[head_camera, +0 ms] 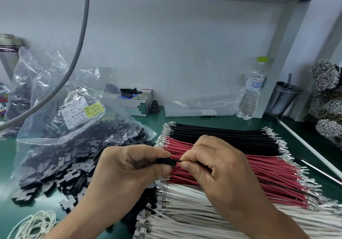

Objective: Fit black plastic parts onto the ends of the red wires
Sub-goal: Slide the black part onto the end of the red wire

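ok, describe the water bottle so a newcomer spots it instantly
Follow the green bench to the white back wall, right side. The water bottle stands upright left of a dark lidded tumbler: clear plastic, lime-green cap, blue-printed label.

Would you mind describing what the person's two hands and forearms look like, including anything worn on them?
Both are bare. The left hand and the right hand wear no gloves, rings or watch, and no sleeve shows on either forearm as far as the frame's lower edge. The fingernails are short and unpainted.
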